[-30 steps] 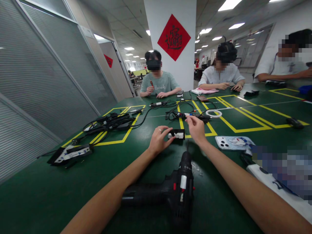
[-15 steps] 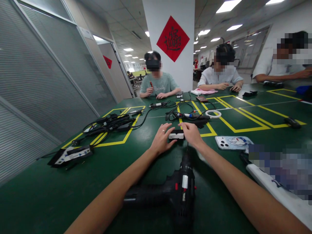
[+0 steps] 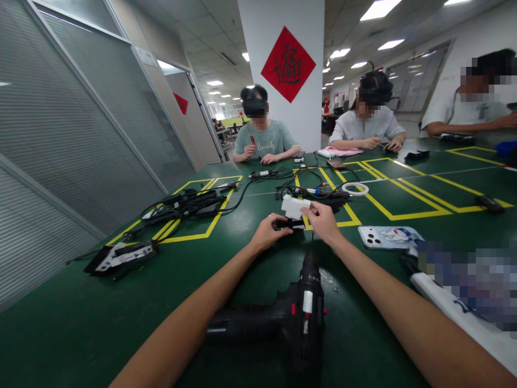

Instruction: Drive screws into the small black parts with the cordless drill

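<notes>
On the green table [image 3: 60, 334], two parts held.
Left hand [image 3: 267, 234] pinches black base [image 3: 289, 224]; right hand [image 3: 325, 222] pinches white cover [image 3: 293, 206] at its 12 o'clock; drill [image 3: 302, 318] at 6.

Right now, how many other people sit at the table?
3: a person in green opposite, a person in white right of the pillar, a third person at the far right edge. More may be hidden.
</notes>
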`<state>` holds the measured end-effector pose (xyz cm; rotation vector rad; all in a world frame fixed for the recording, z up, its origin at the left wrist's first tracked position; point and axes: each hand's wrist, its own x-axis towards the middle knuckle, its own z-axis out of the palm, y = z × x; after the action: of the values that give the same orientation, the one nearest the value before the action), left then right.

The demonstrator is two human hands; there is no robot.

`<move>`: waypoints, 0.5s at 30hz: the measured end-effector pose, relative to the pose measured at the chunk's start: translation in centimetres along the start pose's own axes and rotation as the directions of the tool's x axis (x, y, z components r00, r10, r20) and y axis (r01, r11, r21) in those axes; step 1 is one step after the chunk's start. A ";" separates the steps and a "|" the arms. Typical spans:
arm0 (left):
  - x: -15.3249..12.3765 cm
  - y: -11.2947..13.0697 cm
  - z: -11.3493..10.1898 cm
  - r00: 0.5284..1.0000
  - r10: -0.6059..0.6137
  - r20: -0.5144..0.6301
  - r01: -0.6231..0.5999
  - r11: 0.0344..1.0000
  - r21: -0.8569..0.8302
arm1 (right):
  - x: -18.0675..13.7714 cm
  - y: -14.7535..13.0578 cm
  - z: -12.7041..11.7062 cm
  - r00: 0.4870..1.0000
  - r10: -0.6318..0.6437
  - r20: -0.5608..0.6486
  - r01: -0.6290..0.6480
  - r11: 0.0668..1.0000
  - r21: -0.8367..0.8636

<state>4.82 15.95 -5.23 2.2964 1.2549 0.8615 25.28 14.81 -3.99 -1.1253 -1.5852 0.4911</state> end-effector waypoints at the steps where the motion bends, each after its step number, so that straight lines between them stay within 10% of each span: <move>1: 0.1 0.0 -0.2 1.000 -0.026 0.014 0.026 1.000 0.000 | 0.0 0.1 -0.1 0.996 0.038 -0.080 -0.034 0.998 0.050; 9: -1.6 1.6 -5.3 0.955 -0.187 0.232 0.161 0.979 0.125 | -0.9 3.9 -0.1 0.958 0.244 -0.153 -0.220 0.963 0.157; 15: -10.3 -0.2 -14.4 0.895 -0.445 0.034 0.407 0.844 0.350 | -0.4 4.8 0.3 0.957 0.268 -0.109 -0.252 0.957 0.140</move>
<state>-9.23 7.86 1.87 2.1239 1.8822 0.3725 26.97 16.75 -8.09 -1.2508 -1.2844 0.6707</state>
